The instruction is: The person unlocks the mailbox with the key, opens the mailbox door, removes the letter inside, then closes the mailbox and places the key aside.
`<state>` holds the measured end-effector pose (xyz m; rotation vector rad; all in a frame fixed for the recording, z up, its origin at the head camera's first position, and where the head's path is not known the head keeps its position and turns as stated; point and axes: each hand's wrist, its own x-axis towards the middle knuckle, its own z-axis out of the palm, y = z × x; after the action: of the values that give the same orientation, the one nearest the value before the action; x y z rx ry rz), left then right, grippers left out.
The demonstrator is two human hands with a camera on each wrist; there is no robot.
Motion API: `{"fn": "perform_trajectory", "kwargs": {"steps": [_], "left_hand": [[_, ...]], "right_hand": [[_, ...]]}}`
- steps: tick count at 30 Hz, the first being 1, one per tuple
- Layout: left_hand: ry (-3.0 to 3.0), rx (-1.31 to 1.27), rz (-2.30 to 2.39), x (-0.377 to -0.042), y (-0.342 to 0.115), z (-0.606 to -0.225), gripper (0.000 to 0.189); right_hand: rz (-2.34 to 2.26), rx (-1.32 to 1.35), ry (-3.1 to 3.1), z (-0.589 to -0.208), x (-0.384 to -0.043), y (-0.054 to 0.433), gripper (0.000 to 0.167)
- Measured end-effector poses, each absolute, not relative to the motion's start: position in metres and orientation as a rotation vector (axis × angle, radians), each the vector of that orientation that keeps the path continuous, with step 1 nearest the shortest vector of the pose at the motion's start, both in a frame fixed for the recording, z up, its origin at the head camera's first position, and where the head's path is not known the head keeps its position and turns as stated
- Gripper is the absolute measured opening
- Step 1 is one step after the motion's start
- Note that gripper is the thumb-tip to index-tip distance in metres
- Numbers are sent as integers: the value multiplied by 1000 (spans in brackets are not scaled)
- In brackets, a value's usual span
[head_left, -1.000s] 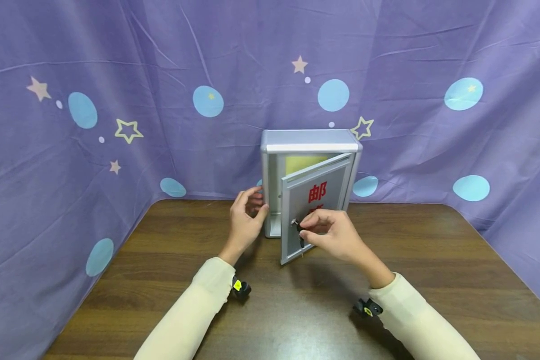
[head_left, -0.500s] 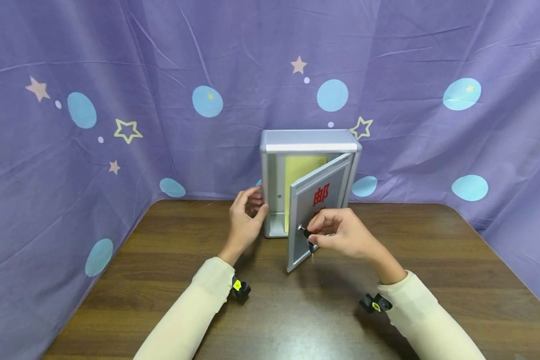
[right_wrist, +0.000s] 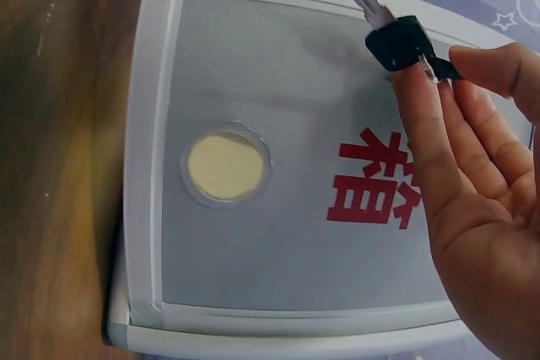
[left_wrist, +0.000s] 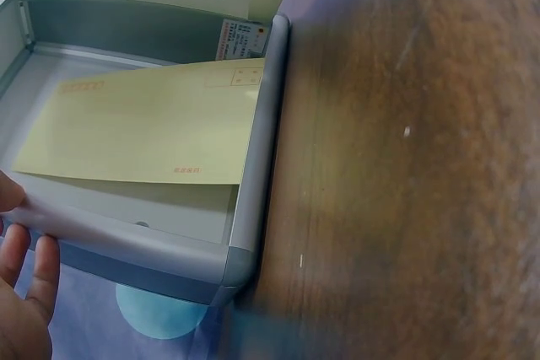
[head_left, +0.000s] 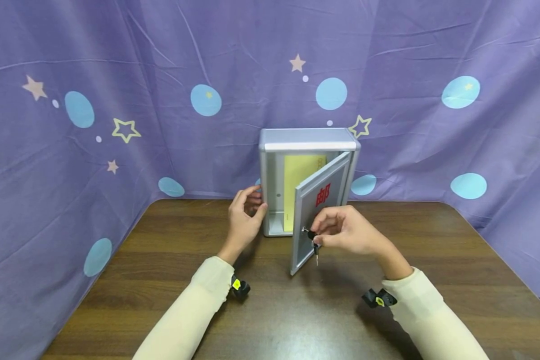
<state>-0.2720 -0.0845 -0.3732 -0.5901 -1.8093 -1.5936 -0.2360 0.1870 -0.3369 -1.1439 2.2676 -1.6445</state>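
A grey metal mailbox (head_left: 309,137) stands against the curtain, its door (head_left: 306,212) swung partway out on the right side. Inside leans a yellow envelope (head_left: 293,185), also seen lying across the left wrist view. My left hand (head_left: 244,220) grips the box's left side wall, thumb on the front edge and fingers along the outside. With thumb and index finger, my right hand (head_left: 348,232) pinches the black head of a key (head_left: 312,234) sitting in the door lock. A second key (right_wrist: 401,42) dangles from the same ring. The hand covers part of the door's red lettering.
Brown wooden table (head_left: 261,310) lies under both forearms. Behind it hangs a purple curtain (head_left: 252,65) with stars and blue spots. In the right wrist view the door shows a round window (right_wrist: 226,168). A small printed label (left_wrist: 242,38) sits inside the box.
My right hand has drawn the door further out and rightward by the key, uncovering more of the envelope. My left hand has stayed on the box's side.
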Motion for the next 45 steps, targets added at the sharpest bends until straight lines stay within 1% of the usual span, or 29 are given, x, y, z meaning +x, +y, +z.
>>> {"fn": "perform_trajectory", "kwargs": {"steps": [13, 23, 33, 45], "left_hand": [[-1805, -590, -1590, -274, -85, -375, 43], [-1796, -585, -1596, -274, -84, -375, 42], [-1791, -574, -1598, -299, -89, -401, 46], [-1799, -607, -1612, -299, -92, -403, 43]], "right_hand": [[-1522, -1214, 2120, -326, -237, 209, 17], [-1405, -1233, 2101, -319, -236, 228, 20], [-1360, -1214, 2067, -315, -237, 242, 19], [-1333, -1237, 2026, -308, -236, 261, 18]]}}
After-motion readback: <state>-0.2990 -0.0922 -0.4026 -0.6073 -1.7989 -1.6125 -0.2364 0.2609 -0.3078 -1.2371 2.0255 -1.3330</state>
